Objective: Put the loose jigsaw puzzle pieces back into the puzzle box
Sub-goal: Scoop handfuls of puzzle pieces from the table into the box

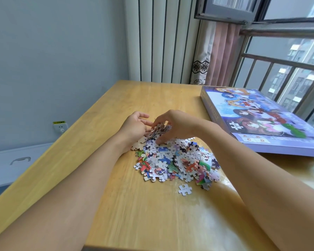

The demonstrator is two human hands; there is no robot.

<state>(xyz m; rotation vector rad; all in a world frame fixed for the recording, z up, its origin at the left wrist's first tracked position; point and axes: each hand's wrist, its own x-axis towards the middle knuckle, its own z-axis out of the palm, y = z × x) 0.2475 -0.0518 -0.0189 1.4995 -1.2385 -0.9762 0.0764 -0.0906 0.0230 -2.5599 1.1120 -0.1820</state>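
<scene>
A heap of loose jigsaw pieces (178,160) lies in the middle of the wooden table (134,214). At the heap's far edge my left hand (134,127) lies palm up, fingers relaxed, under a bunch of pieces (159,130). My right hand (176,125) curls over that bunch from the right and grips it. One single piece (185,189) lies apart, in front of the heap. The purple puzzle box (261,120), with a cartoon picture on top, lies shut at the table's right side.
A window with metal bars (288,69) runs along the right behind the box. A curtain (216,57) hangs in the far corner. A white cabinet (16,163) stands below the table's left edge, under a wall socket (60,126).
</scene>
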